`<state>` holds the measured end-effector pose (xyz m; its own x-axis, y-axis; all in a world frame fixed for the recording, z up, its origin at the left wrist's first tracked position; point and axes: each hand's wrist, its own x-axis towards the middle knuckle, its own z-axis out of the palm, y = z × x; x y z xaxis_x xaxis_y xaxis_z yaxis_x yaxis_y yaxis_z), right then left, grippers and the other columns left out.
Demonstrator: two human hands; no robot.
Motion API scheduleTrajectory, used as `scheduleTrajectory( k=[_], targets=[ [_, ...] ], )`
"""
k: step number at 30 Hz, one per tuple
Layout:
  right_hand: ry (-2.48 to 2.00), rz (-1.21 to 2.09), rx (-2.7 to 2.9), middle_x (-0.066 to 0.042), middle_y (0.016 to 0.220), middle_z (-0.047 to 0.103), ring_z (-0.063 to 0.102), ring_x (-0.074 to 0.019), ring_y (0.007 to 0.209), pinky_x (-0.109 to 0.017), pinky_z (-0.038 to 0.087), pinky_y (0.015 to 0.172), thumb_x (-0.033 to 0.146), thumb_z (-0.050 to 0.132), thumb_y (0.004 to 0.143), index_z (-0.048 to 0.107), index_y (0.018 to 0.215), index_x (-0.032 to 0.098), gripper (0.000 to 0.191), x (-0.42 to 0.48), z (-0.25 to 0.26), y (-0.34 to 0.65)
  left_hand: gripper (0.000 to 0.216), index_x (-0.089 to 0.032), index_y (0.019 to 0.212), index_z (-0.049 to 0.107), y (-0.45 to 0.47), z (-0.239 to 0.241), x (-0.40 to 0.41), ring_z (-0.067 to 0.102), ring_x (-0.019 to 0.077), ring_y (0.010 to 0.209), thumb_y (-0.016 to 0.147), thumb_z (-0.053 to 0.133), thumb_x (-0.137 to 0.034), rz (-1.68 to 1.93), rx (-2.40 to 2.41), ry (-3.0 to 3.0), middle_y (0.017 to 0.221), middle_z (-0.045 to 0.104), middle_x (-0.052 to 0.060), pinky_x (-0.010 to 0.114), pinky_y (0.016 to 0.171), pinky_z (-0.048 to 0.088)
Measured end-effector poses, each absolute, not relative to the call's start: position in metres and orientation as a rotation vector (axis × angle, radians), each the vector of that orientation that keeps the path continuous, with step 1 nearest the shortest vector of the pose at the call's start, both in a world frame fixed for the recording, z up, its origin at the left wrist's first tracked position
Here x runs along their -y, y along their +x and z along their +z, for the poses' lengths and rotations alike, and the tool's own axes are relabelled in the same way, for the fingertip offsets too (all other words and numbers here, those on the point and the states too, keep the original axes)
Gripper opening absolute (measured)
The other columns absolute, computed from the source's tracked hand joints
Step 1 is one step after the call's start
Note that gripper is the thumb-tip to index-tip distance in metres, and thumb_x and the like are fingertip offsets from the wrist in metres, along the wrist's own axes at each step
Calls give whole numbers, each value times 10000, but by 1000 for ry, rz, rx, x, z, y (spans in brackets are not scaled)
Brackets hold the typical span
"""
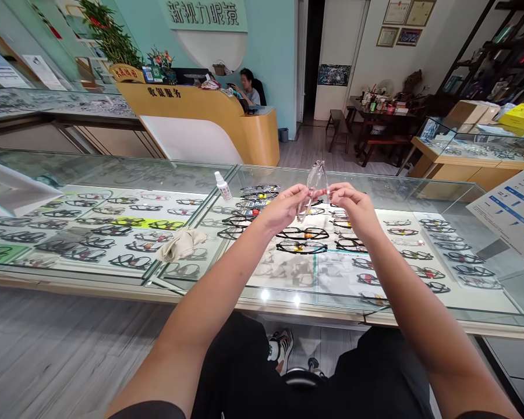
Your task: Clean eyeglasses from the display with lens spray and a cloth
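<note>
A pair of clear-framed eyeglasses (pixel 317 173) is held up above the glass display counter (pixel 248 294), turned on end. My left hand (pixel 284 209) pinches the frame with its fingers closed. On the other side, my right hand (pixel 354 208) has its fingertips closed on what looks like a temple arm; the exact grip is partly hidden. Beneath my hands, several dark-framed glasses (pixel 302 234) lie in rows. To the left stand a small white spray bottle (pixel 223 187) and a crumpled beige cloth (pixel 182 243), both on the glass top.
More spectacles fill the left case (pixel 131 262) and the right-hand rows (pixel 469 257). A printed card (pixel 513 209) stands at the right edge, a white stand (pixel 15 186) at the left. Beyond is a wooden reception desk (pixel 192 105) with a seated person (pixel 250 93).
</note>
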<state>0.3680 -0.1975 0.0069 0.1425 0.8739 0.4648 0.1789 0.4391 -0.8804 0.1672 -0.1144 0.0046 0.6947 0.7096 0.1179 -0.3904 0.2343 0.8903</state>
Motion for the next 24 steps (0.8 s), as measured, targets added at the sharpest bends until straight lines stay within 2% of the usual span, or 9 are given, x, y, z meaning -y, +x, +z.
scheduleTrajectory(
  k=[4,8,10,13,16,19,21,24],
  targets=[
    [-977,716,1392,-57,1176,679,664,-255,1157,-491,517,1090,382,771,887,759,871,265,118,195,4,370,303,-197,882,648,167,5,113,745,205,1071,825,898,-359,766,-331,1006,1054,812,63,273,828,502],
    [-1028,564,1469,-56,1165,631,660,-248,1150,-491,503,1134,472,906,782,663,933,261,355,195,-1,363,270,-186,886,649,170,3,116,745,169,1002,865,869,-341,716,-326,924,1111,809,75,256,802,503],
    [-1068,475,1505,-57,1159,626,642,-254,1168,-494,493,1142,510,911,774,637,930,264,399,196,-2,360,285,-179,865,643,171,3,118,738,153,958,859,878,-340,704,-318,923,1086,809,76,247,787,499],
    [-1056,508,1442,-60,1154,614,647,-248,1147,-466,524,1100,595,869,793,619,889,259,430,196,-1,360,306,-168,828,638,171,4,120,724,145,917,832,904,-320,698,-289,950,1056,808,84,246,791,496],
    [-1041,654,1319,-58,1132,628,674,-233,1044,-441,556,1032,676,846,772,626,853,249,487,195,1,365,311,-162,806,632,170,5,120,722,173,1012,850,886,-335,692,-289,995,1171,796,130,255,792,488],
    [-1032,801,1230,-56,1156,669,694,-238,1033,-435,552,1030,784,785,761,666,852,249,555,194,4,371,320,-162,792,637,168,6,120,689,236,1228,851,879,-364,685,-314,1057,1253,772,157,266,831,483],
    [-1002,879,1161,-59,1194,682,713,-255,1076,-433,552,1040,875,703,756,668,839,248,633,194,6,375,330,-167,786,647,168,6,120,650,268,1325,824,896,-380,681,-320,1116,1256,770,151,280,903,484],
    [-967,959,1072,-69,1201,697,743,-272,1067,-450,575,1018,964,594,745,631,819,243,726,194,8,379,338,-178,783,655,169,5,120,643,268,1333,793,917,-393,701,-309,1184,1204,786,128,306,1010,468]
  ],
)
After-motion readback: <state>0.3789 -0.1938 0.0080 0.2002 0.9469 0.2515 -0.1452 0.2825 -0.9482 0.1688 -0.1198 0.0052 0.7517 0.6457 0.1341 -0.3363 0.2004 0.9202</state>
